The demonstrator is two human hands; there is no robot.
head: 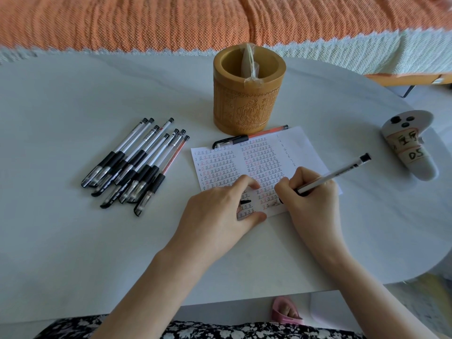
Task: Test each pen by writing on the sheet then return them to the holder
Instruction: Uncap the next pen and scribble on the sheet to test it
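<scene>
A: Where are the hands?

B: Both on the sheet [259,165], which lies on the white table [73,241] just in front of the holder [248,94]. The right hand [315,199] is closed around a pen [335,173], tip down on the lower rows of marks, barrel slanting up to the right.

A: And the left?

B: The left hand [215,214] rests on the sheet's near left corner, thumb and forefinger apart. A small black cap [245,201] shows between them; whether the fingers pinch it, I cannot tell.

A: The other pens?

B: A bunch [137,165] lies capped on the table, well left of the sheet. One red pen [249,137] lies along the sheet's far edge, just beside the holder's foot.

A: Anything in the holder?

B: Only a clear plastic wrapper [250,63]. A white controller [408,145] sits far right.
</scene>
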